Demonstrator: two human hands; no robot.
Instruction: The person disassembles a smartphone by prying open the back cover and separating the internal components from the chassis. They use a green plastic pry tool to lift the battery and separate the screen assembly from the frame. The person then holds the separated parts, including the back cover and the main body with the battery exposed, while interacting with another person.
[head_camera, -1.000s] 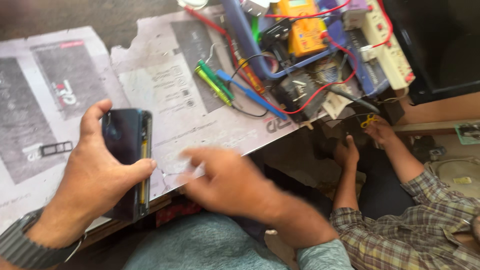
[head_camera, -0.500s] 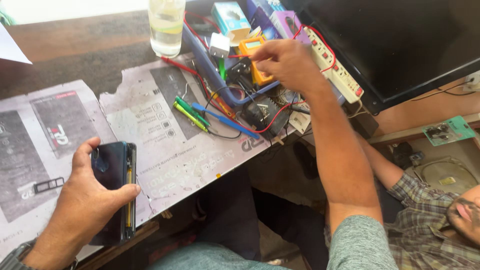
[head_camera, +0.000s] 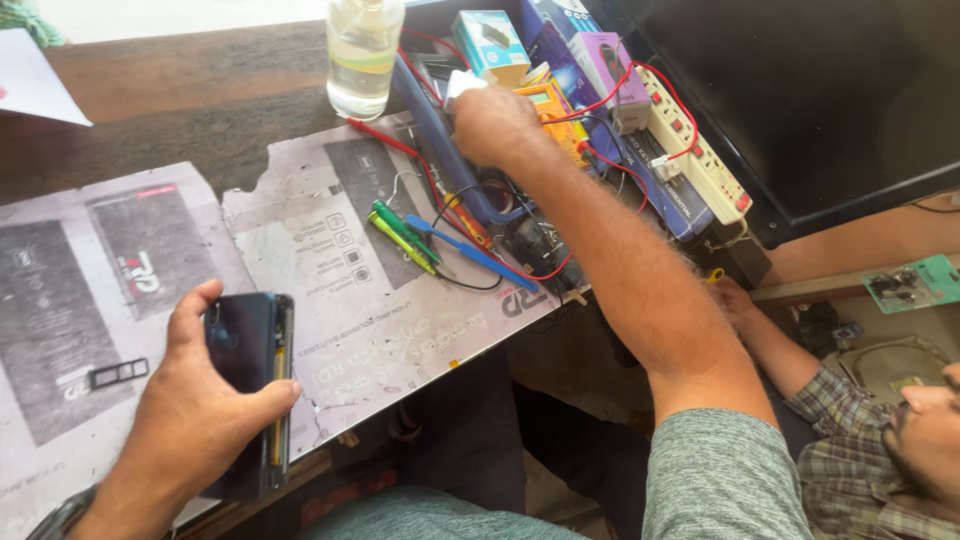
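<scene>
The left hand (head_camera: 195, 420) grips a dark phone (head_camera: 245, 385) near the front edge of the table (head_camera: 170, 110), thumb on one long edge and fingers wrapped round the other; the phone's back looks partly lifted, with a yellow strip showing along its right side. The hand and phone hover over flattened cardboard sheets (head_camera: 330, 270) that cover the table. A small card tray (head_camera: 118, 373) lies on the cardboard just left of the phone.

The right hand (head_camera: 495, 125) reaches far across to the pile of tools at the back of the table, fingers curled around something white (head_camera: 462, 85); what it is cannot be told. Under that hand sit an orange meter (head_camera: 560, 125) with red wires (head_camera: 610, 165) and a blue hose (head_camera: 440, 150). Green tools (head_camera: 400, 232) and a blue tool (head_camera: 470, 252) lie on the cardboard between the hands. A clear bottle (head_camera: 362, 55) stands behind, small boxes (head_camera: 490, 42) beside it, and a white power strip (head_camera: 695, 150) runs along the right. Another person in a checked shirt (head_camera: 850, 430) crouches below the table edge.
</scene>
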